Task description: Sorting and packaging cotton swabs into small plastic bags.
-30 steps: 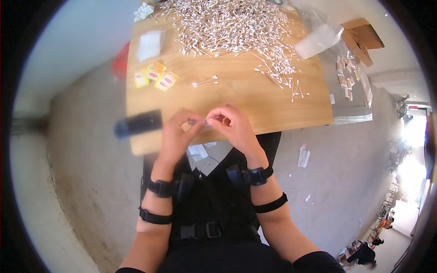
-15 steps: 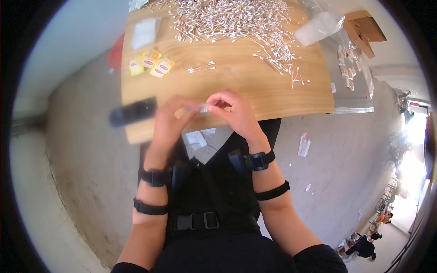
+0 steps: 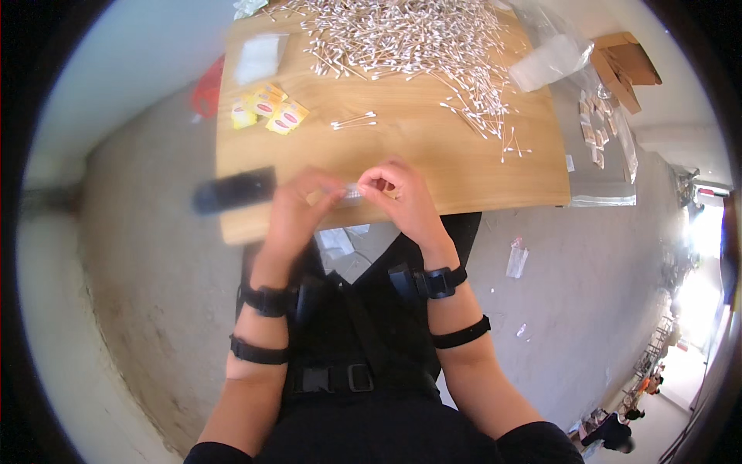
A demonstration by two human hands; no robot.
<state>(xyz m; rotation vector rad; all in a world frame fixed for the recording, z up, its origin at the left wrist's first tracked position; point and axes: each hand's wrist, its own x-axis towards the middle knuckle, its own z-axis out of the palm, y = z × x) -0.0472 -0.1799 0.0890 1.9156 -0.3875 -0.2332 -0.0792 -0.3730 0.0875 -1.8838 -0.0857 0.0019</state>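
Observation:
Just above the near edge of the table, my left hand (image 3: pixel 300 207) and my right hand (image 3: pixel 400 195) face each other with fingertips pinched. Between them is a small clear plastic packet (image 3: pixel 352 191), each hand gripping one end. What the packet holds is too small to make out. Beyond my hands, a few loose cotton swabs (image 3: pixel 354 121) lie on the wooden table (image 3: pixel 417 151). A large heap of cotton swabs (image 3: pixel 410 39) spreads over the far side.
Yellow-and-white packets (image 3: pixel 286 116) and a stack of clear bags (image 3: pixel 259 59) lie at the left. A blurred long dark object (image 3: pixel 236 190) juts past the left edge. On the right are a clear plastic bag (image 3: pixel 550 62), an opened cardboard box (image 3: pixel 624 66) and small packs (image 3: pixel 593 127).
The table and what lies on it have shifted slightly right and down in the picture. My hands still pinch the clear packet at nearly the same place.

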